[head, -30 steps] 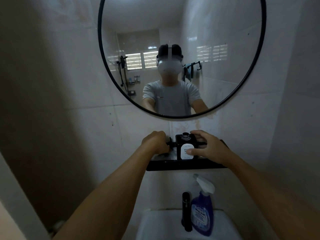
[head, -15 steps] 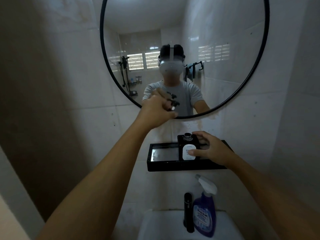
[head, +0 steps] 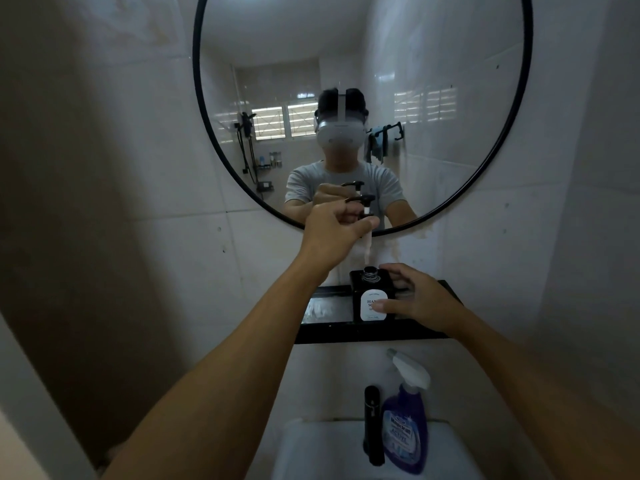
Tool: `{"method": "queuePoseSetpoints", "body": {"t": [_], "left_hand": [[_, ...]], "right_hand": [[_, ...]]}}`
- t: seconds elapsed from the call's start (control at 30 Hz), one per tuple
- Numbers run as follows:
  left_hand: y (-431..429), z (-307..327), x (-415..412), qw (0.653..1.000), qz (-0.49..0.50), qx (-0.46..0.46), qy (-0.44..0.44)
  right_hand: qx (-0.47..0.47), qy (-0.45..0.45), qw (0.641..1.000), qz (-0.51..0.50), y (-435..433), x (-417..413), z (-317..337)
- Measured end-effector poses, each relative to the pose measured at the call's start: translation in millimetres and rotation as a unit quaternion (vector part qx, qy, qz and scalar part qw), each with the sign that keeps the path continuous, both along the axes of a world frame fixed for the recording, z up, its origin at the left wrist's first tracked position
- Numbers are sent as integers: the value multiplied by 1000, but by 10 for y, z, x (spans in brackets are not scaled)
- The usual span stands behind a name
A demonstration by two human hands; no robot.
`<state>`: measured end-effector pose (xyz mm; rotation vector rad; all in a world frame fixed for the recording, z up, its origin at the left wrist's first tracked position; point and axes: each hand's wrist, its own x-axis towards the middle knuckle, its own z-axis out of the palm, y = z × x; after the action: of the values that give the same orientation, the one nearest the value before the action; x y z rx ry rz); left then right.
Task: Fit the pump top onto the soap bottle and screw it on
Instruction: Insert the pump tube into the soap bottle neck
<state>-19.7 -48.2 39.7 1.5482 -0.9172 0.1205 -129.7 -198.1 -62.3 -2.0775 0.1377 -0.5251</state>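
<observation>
A black square soap bottle (head: 360,289) with a white label stands on the black wall shelf (head: 367,332), its threaded neck open. My right hand (head: 419,299) grips the bottle from its right side, thumb on the label. My left hand (head: 337,228) holds the black pump top (head: 364,200) raised above the bottle. The pump's pale dip tube (head: 367,249) hangs down, its tip just over the bottle's neck.
A round black-framed mirror (head: 199,109) hangs above the shelf and reflects a person wearing a headset. Below the shelf, a blue spray bottle (head: 405,424) and a black tap (head: 373,427) stand at the back of a white sink (head: 311,448). Tiled walls close in on both sides.
My left hand lifted the pump top off the shelf, raised it high, then brought it right until the tube hangs over the bottle's neck. My right hand stayed on the bottle.
</observation>
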Motion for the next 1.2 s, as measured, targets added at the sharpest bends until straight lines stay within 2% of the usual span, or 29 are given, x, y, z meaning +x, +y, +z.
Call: {"method": "queuePoseSetpoints", "body": {"t": [1.2], "left_hand": [[-18, -725, -36, 997, -27, 34, 63]], "right_hand": [[-24, 1, 1000, -8, -22, -6, -18]]}}
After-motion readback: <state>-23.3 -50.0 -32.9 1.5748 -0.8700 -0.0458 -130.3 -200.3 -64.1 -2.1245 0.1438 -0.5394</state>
